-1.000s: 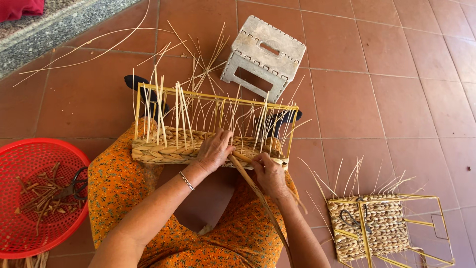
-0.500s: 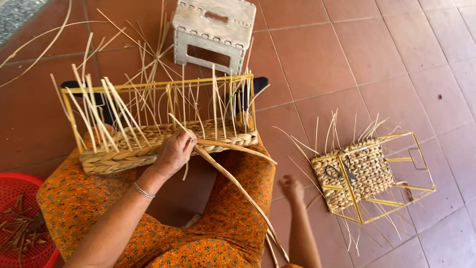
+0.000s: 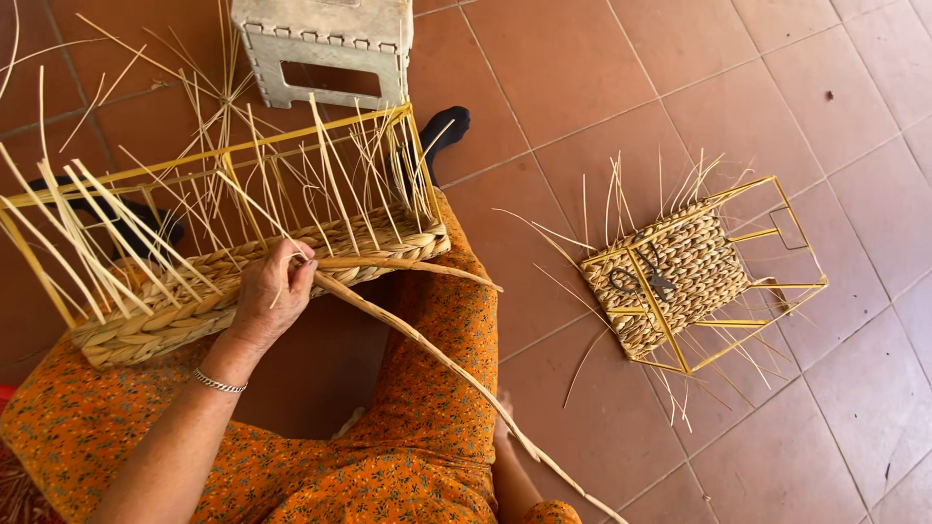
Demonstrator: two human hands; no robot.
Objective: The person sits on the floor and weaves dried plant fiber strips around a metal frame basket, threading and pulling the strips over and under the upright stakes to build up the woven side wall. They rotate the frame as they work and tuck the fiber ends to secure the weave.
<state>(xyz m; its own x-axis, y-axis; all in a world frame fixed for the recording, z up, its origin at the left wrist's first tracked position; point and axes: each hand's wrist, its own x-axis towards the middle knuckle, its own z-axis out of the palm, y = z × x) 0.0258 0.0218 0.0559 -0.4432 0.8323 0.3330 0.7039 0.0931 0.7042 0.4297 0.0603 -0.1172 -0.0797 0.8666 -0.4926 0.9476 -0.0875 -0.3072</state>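
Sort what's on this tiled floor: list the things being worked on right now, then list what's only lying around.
In use:
- half-woven straw basket on a yellow wire frame
- long flat tan weaving strand
- left hand, pinching the strand at the basket
- right hand, low beside the knee

Lying about:
- smaller woven basket with yellow frame
- scissors on it
- white plastic stool

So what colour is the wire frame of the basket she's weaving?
Yellow: the wire frame shows best in the head view, above the woven straw band.

White plastic stool (image 3: pixel 325 49) at top, on terracotta tile floor (image 3: pixel 602 78). Second, smaller woven basket on yellow wire frame (image 3: pixel 680 281) lies well right of stool, lower down; scissors (image 3: pixel 643 279) rest on it.
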